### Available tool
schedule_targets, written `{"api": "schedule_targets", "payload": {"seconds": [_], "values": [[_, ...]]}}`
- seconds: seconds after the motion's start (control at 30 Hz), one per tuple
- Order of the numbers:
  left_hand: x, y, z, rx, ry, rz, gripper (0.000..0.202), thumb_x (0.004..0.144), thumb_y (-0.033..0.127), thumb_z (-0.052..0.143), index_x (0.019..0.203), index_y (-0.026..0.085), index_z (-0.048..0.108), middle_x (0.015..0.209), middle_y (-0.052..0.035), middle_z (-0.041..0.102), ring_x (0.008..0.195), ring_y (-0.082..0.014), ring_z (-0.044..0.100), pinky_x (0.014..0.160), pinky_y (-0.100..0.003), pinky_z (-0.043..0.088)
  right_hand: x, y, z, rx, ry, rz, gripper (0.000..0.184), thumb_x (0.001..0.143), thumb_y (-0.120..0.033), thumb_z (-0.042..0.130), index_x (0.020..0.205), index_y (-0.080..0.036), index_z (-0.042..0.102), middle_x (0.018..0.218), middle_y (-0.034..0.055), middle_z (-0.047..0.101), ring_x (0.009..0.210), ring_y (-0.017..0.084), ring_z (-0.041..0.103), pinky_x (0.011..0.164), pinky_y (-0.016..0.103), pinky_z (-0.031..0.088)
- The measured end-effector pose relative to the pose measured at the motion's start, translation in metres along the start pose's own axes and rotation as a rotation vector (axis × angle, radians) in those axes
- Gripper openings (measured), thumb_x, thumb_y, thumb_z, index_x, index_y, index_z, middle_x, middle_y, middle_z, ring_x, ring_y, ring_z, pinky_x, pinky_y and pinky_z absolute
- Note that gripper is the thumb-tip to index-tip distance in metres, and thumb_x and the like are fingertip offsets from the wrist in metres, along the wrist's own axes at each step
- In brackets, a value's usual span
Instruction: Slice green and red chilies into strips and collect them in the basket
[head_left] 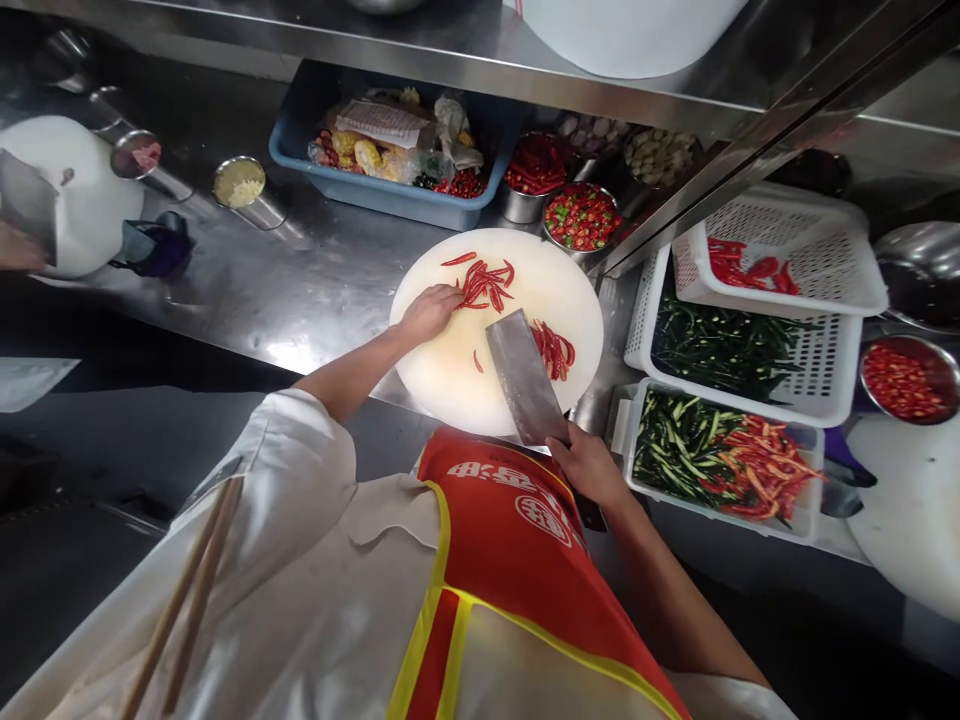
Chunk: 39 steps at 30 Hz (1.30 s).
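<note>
A round white cutting board (450, 375) lies on the steel counter in front of me. My left hand (429, 312) rests on the board with curled fingers gathering a pile of whole red chillies (484, 283). My right hand (589, 465) is closed round the handle of a cleaver (523, 378), whose wide blade lies across the board's middle. A second small heap of red chillies (555, 350) sits just right of the blade. One loose chilli piece lies near the blade's left side.
A blue tub (390, 195) of mixed food stands behind the board, beside steel bowls of chopped chillies (582, 216). White baskets (780, 300) of green and red chillies stand at the right. Another person's hand with a cleaver (26, 215) is at far left.
</note>
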<state>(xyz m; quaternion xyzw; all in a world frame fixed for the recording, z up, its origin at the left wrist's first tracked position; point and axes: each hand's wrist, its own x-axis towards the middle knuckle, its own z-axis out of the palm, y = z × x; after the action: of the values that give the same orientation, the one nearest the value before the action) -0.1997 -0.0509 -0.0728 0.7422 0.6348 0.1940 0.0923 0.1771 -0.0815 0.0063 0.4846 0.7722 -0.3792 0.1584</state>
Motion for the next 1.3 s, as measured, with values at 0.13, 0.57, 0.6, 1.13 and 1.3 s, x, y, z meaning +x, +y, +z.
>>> {"api": "schedule_targets", "payload": {"seconds": [0.13,0.57,0.6,1.13,1.3], "values": [[-0.006,-0.013,-0.011,0.014,-0.077,0.051,0.028,0.088,0.015,0.047,0.107,0.016,0.067,0.104,-0.0101,0.068,0.101,-0.0246,0.060,0.093,-0.040,0.047,-0.009,-0.010,0.006,-0.086,-0.057,-0.081,0.025,0.094,-0.036,0.040,0.092,-0.018,0.056,0.083,0.0090,0.069,0.076,0.019,0.063,0.064,0.026,0.031],[-0.064,0.091,0.029,-0.224,-0.091,0.230,0.029,0.099,0.030,0.040,0.098,0.020,0.068,0.100,-0.0089,0.067,0.094,-0.0181,0.061,0.086,-0.034,0.050,-0.017,-0.015,-0.011,-0.224,-0.062,-0.063,0.026,0.097,-0.035,0.037,0.095,-0.018,0.056,0.084,0.0095,0.071,0.077,0.021,0.065,0.063,0.029,0.027],[-0.065,0.093,0.031,-0.224,-0.083,0.219,0.030,0.100,0.029,0.039,0.097,0.019,0.067,0.100,-0.0091,0.067,0.094,-0.0182,0.061,0.086,-0.034,0.050,-0.019,-0.014,-0.015,-0.240,-0.074,-0.080,0.026,0.097,-0.036,0.037,0.095,-0.018,0.056,0.083,0.0094,0.070,0.077,0.022,0.065,0.062,0.029,0.026],[-0.061,0.090,0.034,-0.264,-0.092,0.228,0.032,0.100,0.030,0.036,0.096,0.019,0.066,0.100,-0.0090,0.067,0.094,-0.0176,0.060,0.088,-0.033,0.049,0.029,-0.022,-0.004,-0.256,-0.045,-0.096,0.024,0.097,-0.033,0.039,0.098,-0.016,0.056,0.090,0.0127,0.071,0.086,0.022,0.066,0.068,0.028,0.034],[-0.022,0.049,0.017,-0.146,0.088,-0.007,0.031,0.097,0.021,0.037,0.104,0.016,0.066,0.106,-0.0102,0.064,0.102,-0.0206,0.057,0.092,-0.036,0.047,0.003,0.004,-0.002,-0.126,0.037,-0.005,0.026,0.095,-0.037,0.039,0.095,-0.017,0.056,0.086,0.0112,0.071,0.080,0.022,0.066,0.066,0.027,0.033]]}}
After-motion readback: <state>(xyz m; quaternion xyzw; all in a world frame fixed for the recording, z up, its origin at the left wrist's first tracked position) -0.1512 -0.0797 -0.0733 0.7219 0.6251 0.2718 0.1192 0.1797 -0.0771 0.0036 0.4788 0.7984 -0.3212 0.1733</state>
